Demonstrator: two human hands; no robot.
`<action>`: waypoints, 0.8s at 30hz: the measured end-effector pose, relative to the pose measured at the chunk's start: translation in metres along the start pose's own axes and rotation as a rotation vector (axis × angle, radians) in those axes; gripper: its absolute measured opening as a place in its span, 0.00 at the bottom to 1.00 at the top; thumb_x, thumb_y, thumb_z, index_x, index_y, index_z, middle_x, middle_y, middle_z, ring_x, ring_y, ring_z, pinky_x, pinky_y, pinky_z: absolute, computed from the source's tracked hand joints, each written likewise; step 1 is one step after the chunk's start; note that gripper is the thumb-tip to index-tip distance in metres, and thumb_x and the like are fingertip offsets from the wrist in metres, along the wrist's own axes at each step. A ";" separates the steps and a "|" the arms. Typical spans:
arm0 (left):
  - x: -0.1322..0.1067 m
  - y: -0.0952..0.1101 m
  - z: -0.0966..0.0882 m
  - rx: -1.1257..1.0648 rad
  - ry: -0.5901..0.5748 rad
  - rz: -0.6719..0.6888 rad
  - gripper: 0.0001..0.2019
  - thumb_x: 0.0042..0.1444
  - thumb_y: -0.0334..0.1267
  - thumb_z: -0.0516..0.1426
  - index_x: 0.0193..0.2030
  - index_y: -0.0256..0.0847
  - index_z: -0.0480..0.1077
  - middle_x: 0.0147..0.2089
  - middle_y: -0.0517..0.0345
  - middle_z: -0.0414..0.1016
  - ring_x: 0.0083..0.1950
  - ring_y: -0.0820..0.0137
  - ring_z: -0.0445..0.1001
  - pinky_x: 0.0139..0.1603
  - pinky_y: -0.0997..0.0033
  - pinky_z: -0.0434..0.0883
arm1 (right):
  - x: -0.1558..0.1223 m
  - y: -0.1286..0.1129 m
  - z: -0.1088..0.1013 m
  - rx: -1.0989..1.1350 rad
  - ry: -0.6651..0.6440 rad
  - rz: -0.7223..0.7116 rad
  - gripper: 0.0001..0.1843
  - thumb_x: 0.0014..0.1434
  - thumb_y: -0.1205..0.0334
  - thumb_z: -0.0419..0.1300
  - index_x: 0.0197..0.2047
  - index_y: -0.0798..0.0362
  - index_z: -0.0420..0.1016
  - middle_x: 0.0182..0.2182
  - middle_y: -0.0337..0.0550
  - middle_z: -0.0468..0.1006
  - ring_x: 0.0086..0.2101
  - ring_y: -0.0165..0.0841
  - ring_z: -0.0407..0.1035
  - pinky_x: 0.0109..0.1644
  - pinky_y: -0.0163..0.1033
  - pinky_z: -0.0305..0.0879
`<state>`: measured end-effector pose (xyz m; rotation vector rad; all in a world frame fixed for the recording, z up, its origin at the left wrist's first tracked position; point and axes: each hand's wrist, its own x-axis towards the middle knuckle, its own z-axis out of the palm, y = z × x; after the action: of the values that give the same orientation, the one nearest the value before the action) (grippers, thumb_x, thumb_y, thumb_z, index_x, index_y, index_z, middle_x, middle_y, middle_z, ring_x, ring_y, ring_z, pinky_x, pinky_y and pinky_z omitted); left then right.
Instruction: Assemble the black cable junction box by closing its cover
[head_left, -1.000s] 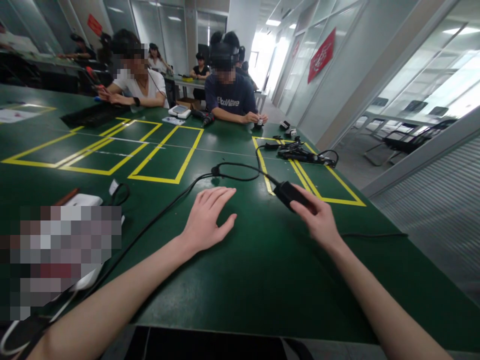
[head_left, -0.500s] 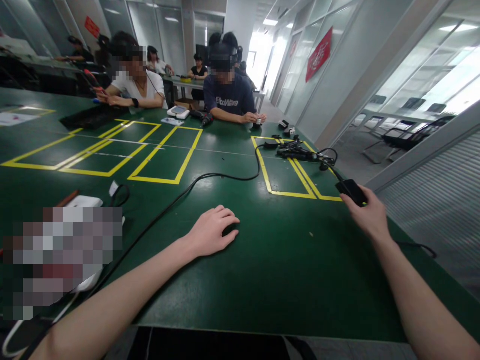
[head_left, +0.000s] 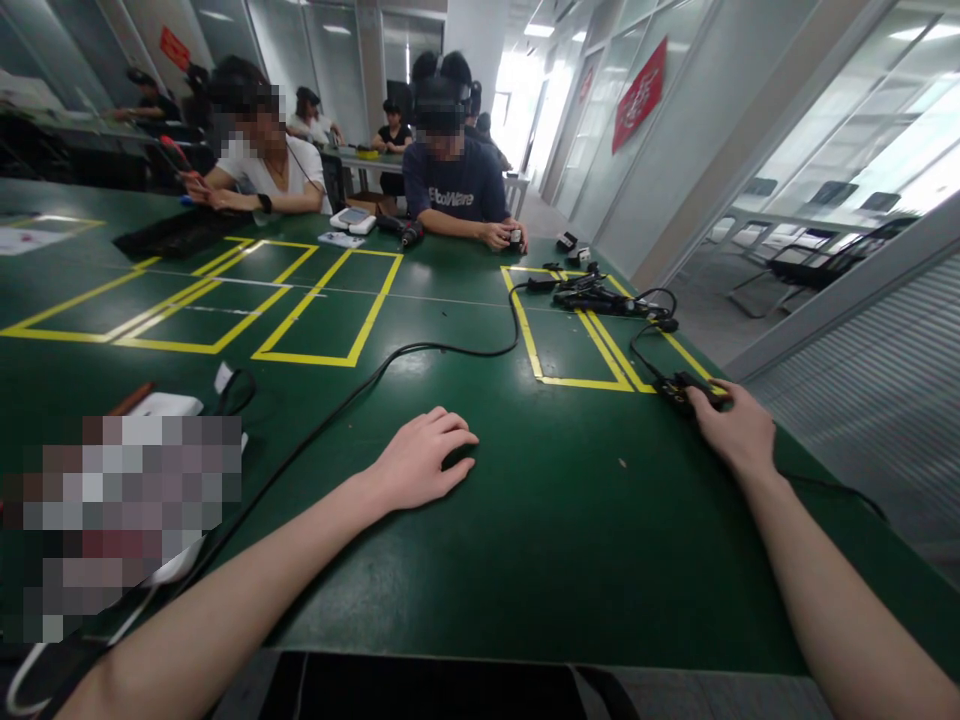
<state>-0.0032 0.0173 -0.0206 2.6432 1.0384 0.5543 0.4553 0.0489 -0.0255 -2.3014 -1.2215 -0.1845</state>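
My right hand (head_left: 735,430) rests at the right side of the green table (head_left: 525,540), its fingers curled over a black power adapter (head_left: 679,388) that lies on the table by the yellow tape line (head_left: 592,383). A black cable (head_left: 420,350) runs from the adapter's area across the table to the left. My left hand (head_left: 424,460) lies near the table's middle, palm down with fingers loosely bent, holding nothing.
A pile of black cables and adapters (head_left: 600,298) sits inside the far yellow box. A white device (head_left: 169,405) and a blurred patch lie at the left. Two people (head_left: 457,180) sit across the table. The table's right edge is close to my right hand.
My right hand carried the black adapter from the table's middle to the right and set it down by the yellow line. The left hand curled slightly and stayed put.
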 end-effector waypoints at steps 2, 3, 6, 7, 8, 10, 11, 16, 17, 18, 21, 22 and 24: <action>0.000 0.000 0.000 0.003 0.001 0.010 0.10 0.67 0.38 0.59 0.52 0.41 0.77 0.52 0.52 0.79 0.53 0.61 0.74 0.54 0.58 0.74 | 0.002 0.002 -0.002 0.030 0.000 0.080 0.25 0.63 0.53 0.56 0.56 0.59 0.78 0.46 0.60 0.82 0.44 0.49 0.77 0.50 0.49 0.71; 0.000 0.000 0.000 0.004 0.002 0.014 0.10 0.67 0.39 0.59 0.51 0.41 0.77 0.52 0.52 0.79 0.53 0.61 0.74 0.54 0.58 0.74 | 0.003 0.003 -0.002 0.050 -0.004 0.122 0.24 0.63 0.55 0.56 0.56 0.59 0.79 0.44 0.59 0.82 0.40 0.47 0.77 0.48 0.47 0.72; 0.000 0.000 0.000 0.006 -0.002 0.015 0.09 0.67 0.39 0.59 0.51 0.41 0.77 0.52 0.52 0.78 0.53 0.61 0.74 0.54 0.58 0.74 | 0.005 0.006 -0.001 0.120 -0.031 0.218 0.23 0.62 0.59 0.55 0.56 0.61 0.79 0.37 0.55 0.83 0.27 0.40 0.76 0.39 0.43 0.73; 0.001 0.000 0.000 0.006 -0.006 0.012 0.09 0.66 0.39 0.59 0.50 0.41 0.77 0.52 0.52 0.78 0.53 0.61 0.74 0.54 0.58 0.74 | 0.005 0.007 0.000 0.141 -0.043 0.245 0.24 0.62 0.60 0.55 0.56 0.61 0.79 0.34 0.53 0.83 0.23 0.38 0.75 0.36 0.42 0.73; 0.001 0.000 0.000 0.006 -0.010 0.011 0.09 0.66 0.39 0.60 0.50 0.41 0.77 0.52 0.52 0.78 0.53 0.61 0.74 0.54 0.58 0.74 | 0.005 0.007 0.001 0.158 -0.051 0.267 0.24 0.61 0.61 0.55 0.56 0.62 0.79 0.32 0.53 0.83 0.21 0.38 0.74 0.33 0.42 0.72; 0.001 0.000 0.000 0.007 -0.015 0.008 0.09 0.66 0.38 0.60 0.50 0.40 0.78 0.52 0.52 0.78 0.53 0.61 0.74 0.53 0.58 0.74 | 0.004 0.008 0.003 0.182 -0.057 0.292 0.26 0.61 0.62 0.55 0.58 0.63 0.78 0.33 0.54 0.83 0.19 0.36 0.72 0.31 0.42 0.72; 0.001 0.000 0.000 0.007 -0.016 0.008 0.09 0.66 0.38 0.60 0.50 0.40 0.78 0.53 0.52 0.78 0.53 0.61 0.74 0.53 0.58 0.74 | 0.004 0.008 0.003 0.191 -0.056 0.292 0.27 0.60 0.61 0.55 0.60 0.62 0.77 0.37 0.55 0.84 0.19 0.36 0.72 0.32 0.42 0.73; 0.001 -0.001 0.000 0.006 -0.017 0.013 0.10 0.66 0.39 0.59 0.51 0.41 0.77 0.53 0.52 0.78 0.53 0.61 0.74 0.53 0.59 0.74 | 0.001 0.003 -0.003 0.193 -0.037 0.183 0.37 0.56 0.49 0.65 0.66 0.55 0.72 0.53 0.56 0.80 0.36 0.42 0.78 0.48 0.48 0.74; 0.001 -0.001 0.000 0.007 -0.018 0.014 0.10 0.66 0.39 0.59 0.51 0.41 0.77 0.53 0.52 0.77 0.53 0.61 0.73 0.54 0.58 0.74 | 0.000 0.001 -0.005 0.167 -0.036 0.134 0.38 0.53 0.48 0.67 0.64 0.55 0.73 0.52 0.56 0.80 0.42 0.46 0.77 0.51 0.48 0.72; 0.001 -0.001 0.000 0.007 -0.019 0.015 0.10 0.67 0.39 0.59 0.51 0.41 0.77 0.53 0.52 0.77 0.53 0.61 0.73 0.54 0.58 0.74 | 0.000 0.000 -0.007 0.135 -0.037 0.080 0.38 0.52 0.48 0.69 0.63 0.56 0.74 0.49 0.55 0.80 0.46 0.49 0.75 0.53 0.49 0.70; 0.000 -0.001 -0.001 0.003 -0.021 0.019 0.10 0.67 0.39 0.58 0.51 0.41 0.77 0.53 0.51 0.77 0.54 0.61 0.73 0.54 0.58 0.74 | -0.001 -0.003 -0.010 0.068 -0.046 -0.057 0.37 0.50 0.50 0.69 0.61 0.57 0.75 0.42 0.51 0.78 0.47 0.50 0.72 0.49 0.48 0.68; 0.000 -0.001 -0.001 0.003 -0.022 0.018 0.10 0.67 0.39 0.58 0.51 0.41 0.77 0.53 0.51 0.77 0.54 0.60 0.73 0.54 0.58 0.74 | -0.001 -0.003 -0.011 0.073 -0.043 -0.071 0.36 0.50 0.50 0.68 0.60 0.58 0.75 0.40 0.49 0.77 0.46 0.49 0.72 0.47 0.47 0.68; 0.000 0.000 -0.001 0.004 -0.023 0.016 0.10 0.67 0.39 0.59 0.51 0.41 0.77 0.53 0.51 0.77 0.53 0.60 0.73 0.54 0.57 0.74 | -0.002 -0.003 -0.012 0.097 -0.030 -0.076 0.34 0.50 0.51 0.68 0.58 0.58 0.76 0.37 0.47 0.75 0.43 0.47 0.71 0.45 0.45 0.66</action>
<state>-0.0040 0.0177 -0.0195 2.6571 1.0129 0.5246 0.4528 0.0432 -0.0150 -2.1840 -1.3049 -0.1148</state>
